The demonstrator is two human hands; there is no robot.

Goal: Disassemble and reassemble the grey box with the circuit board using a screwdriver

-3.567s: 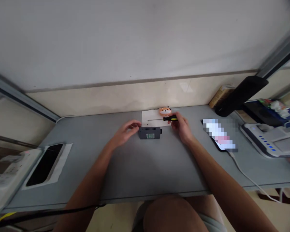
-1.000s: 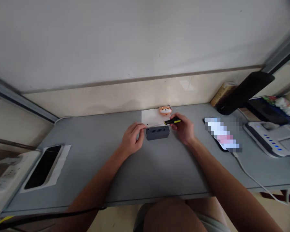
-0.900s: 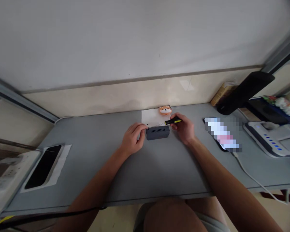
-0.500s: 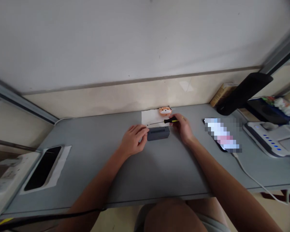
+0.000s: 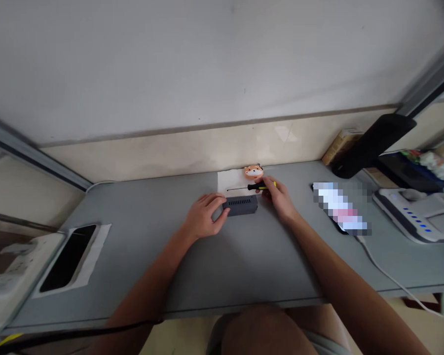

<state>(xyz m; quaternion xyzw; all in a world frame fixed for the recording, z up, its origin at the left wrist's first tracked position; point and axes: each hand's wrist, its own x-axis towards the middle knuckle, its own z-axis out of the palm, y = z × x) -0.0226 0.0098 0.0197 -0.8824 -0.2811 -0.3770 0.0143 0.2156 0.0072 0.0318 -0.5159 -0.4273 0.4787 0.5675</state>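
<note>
A small dark grey box with vent slots (image 5: 240,205) lies on the grey table (image 5: 222,256) near the far wall. My left hand (image 5: 205,217) grips its left end, fingers curled around it. My right hand (image 5: 277,197) is closed on a screwdriver with a black and yellow handle (image 5: 261,186), whose thin shaft points left over a white sheet of paper (image 5: 229,181), just behind the box. An orange animal-shaped figure (image 5: 253,172) sits on the paper's far edge.
A phone with a lit screen (image 5: 340,207) and a white cable lies to the right, beside a black lamp head (image 5: 370,145) and a white device with blue lights (image 5: 410,217). At the left, a dark phone (image 5: 68,256) rests on white paper.
The box was turned so its vent side faces me and slid a little right. My left hand closed on its left end. The screwdriver lowered toward the paper behind the box.
</note>
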